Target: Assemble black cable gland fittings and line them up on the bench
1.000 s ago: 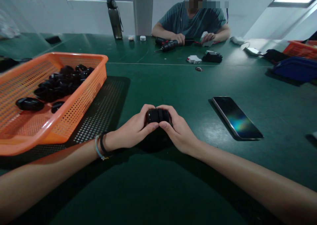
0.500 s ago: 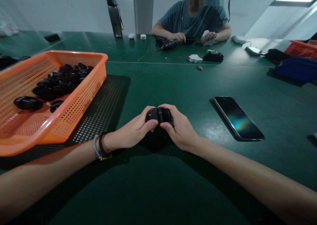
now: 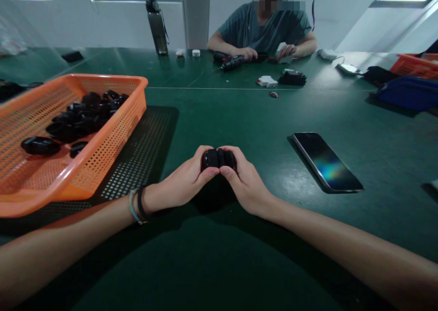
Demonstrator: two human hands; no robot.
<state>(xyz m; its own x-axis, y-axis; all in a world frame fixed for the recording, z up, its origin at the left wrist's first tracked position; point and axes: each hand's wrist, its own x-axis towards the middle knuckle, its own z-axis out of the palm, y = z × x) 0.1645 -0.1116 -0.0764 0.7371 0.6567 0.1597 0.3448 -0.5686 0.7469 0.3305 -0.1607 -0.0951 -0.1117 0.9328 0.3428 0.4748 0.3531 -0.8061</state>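
Observation:
Between my two hands, just above the green table, is a black ribbed plastic fitting (image 3: 219, 158), made of a wider left part and a right part with a collar at the middle. My left hand (image 3: 191, 176) is closed on its left end, thumb on the near side and fingers around the far side. On the right end, my right hand (image 3: 247, 179) is closed in the same way. The two thumb tips almost meet under the collar. Both ends of the fitting are partly hidden by my fingers.
At the left stands an orange perforated basket (image 3: 118, 139) with several black fittings (image 3: 82, 119). A phone (image 3: 326, 160) lies at the right. Across the table (image 3: 212, 105) a person (image 3: 263, 32) sits near a power drill (image 3: 232, 62). A bottle (image 3: 158, 30) and a blue bin (image 3: 409, 93) stand farther back.
Both hands keep hold of the fitting; my thumbs have come slightly closer together and the right hand's grip has shifted a little. The whole view has moved slightly.

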